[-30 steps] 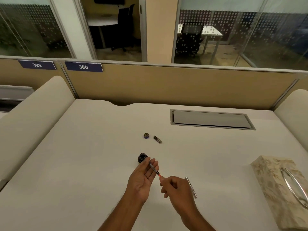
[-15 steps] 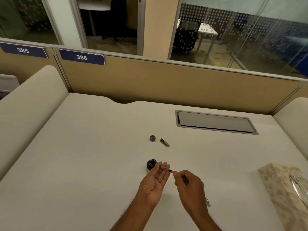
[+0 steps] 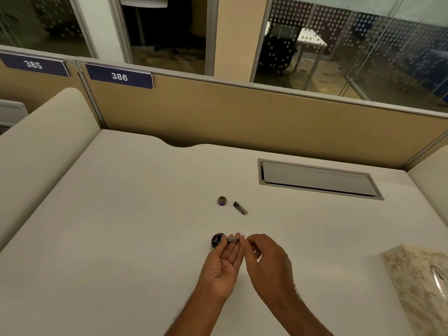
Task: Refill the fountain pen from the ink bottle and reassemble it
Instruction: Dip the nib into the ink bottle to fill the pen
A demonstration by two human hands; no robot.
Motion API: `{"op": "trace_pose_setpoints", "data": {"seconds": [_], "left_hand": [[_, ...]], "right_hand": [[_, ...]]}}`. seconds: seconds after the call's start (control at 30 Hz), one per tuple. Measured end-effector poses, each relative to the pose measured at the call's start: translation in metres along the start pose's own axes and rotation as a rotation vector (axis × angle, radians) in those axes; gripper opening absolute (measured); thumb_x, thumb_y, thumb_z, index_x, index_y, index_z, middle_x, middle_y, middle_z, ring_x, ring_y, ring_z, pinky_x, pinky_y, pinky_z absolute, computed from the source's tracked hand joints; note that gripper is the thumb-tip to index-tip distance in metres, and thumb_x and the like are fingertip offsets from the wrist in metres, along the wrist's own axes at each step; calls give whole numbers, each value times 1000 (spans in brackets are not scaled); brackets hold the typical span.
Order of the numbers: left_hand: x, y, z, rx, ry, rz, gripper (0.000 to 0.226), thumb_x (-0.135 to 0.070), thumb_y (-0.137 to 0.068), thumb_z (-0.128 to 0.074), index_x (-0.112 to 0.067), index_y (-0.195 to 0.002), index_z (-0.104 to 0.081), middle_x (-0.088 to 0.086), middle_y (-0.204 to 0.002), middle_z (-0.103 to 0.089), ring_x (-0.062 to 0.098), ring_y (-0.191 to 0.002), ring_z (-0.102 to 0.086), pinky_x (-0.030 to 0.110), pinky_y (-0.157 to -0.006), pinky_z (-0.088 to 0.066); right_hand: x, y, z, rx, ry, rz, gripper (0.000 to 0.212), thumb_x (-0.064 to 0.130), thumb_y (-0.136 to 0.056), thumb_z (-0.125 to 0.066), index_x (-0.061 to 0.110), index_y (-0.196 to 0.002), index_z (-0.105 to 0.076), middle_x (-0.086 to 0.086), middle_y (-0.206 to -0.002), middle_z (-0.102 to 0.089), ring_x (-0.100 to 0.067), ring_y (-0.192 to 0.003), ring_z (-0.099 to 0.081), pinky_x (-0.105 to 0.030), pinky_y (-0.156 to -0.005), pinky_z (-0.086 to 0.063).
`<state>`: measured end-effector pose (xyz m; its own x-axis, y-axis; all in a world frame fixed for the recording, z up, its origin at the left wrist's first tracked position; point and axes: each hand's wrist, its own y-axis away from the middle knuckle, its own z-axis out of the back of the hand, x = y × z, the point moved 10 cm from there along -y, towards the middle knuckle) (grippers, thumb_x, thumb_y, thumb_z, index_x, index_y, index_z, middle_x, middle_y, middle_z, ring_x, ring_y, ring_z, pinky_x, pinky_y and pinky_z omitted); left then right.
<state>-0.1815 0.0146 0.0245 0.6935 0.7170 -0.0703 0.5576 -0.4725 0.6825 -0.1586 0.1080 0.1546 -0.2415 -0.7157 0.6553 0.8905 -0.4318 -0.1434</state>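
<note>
On the pale off-white surface [image 3: 121,238], near its front edge, the person's left hand [image 3: 221,267] lies palm up with its fingers straight. A slim dark pen section [image 3: 233,239] rests crosswise on those fingertips, so the left grip is wide and merely carries it. The right hand [image 3: 269,260] comes in from the right with its fingers curled, and its grip is narrow, pinching the right end of the pen section.

Just beyond the left fingertips stands a small round dark ink bottle [image 3: 216,240] with its mouth uncovered. The pen section's left end sits at the bottle's rim, and the fingers hide part of the bottle.

Farther back lie a round dark bottle cap [image 3: 222,200] and, just to its right, a short dark tubular pen part [image 3: 240,208], apart from each other and well away from both hands. A silvery pen piece [image 3: 297,292] shows behind the right wrist, mostly hidden by it.

A patterned beige tissue box [image 3: 417,284] sits at the right edge. A grey rectangular cable hatch [image 3: 320,179] is set into the surface farther back, before a tan partition panel [image 3: 242,117] bearing blue number plates [image 3: 119,76].
</note>
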Motion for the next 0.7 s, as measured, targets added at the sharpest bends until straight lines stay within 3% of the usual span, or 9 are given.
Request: {"op": "trace_pose_setpoints", "data": {"seconds": [0.07,0.23,0.33,0.5,0.7], "left_hand": [[0,-1,0,-2,12,2,23,-13,-99,-60,7,-109,-67,26,-107,-76,39,-113,-69,53,-85,-57],[0,-1,0,1,62,5,19,-11,-99,-60,6,-103,-68,24,-98,-78,33,-83,-79,48,-76,-62],[0,-2,-1,12,69,11,20,-11,-99,-60,6,-106,-67,25,-100,-78,33,-84,-79,48,-76,-63],[4,2,-9,53,129,37,21,-11,-100,-57,7,-104,-67,26,-98,-77,34,-81,-79,42,-58,-65],[2,0,-8,56,149,33,22,-11,-102,-54,7,-109,-66,25,-98,-78,33,-80,-79,41,-56,-64]], "right_hand": [[6,-3,-1,-10,12,33,11,36,-96,-59,32,-89,-66,20,-79,-64,-6,-68,-61,-27,-62,-55],[11,-8,-4,-26,25,78,7,29,-96,-62,31,-91,-67,17,-83,-66,-8,-68,-61,-28,-60,-55],[10,-10,-8,-20,39,98,8,27,-96,-63,31,-93,-68,17,-84,-66,-7,-70,-61,-26,-60,-55],[7,-11,-13,-16,52,122,8,25,-95,-64,30,-96,-70,16,-85,-66,-8,-72,-61,-28,-61,-56],[6,-11,-16,-2,58,139,9,23,-95,-65,27,-99,-72,15,-88,-67,-7,-73,-62,-26,-62,-57]]}}
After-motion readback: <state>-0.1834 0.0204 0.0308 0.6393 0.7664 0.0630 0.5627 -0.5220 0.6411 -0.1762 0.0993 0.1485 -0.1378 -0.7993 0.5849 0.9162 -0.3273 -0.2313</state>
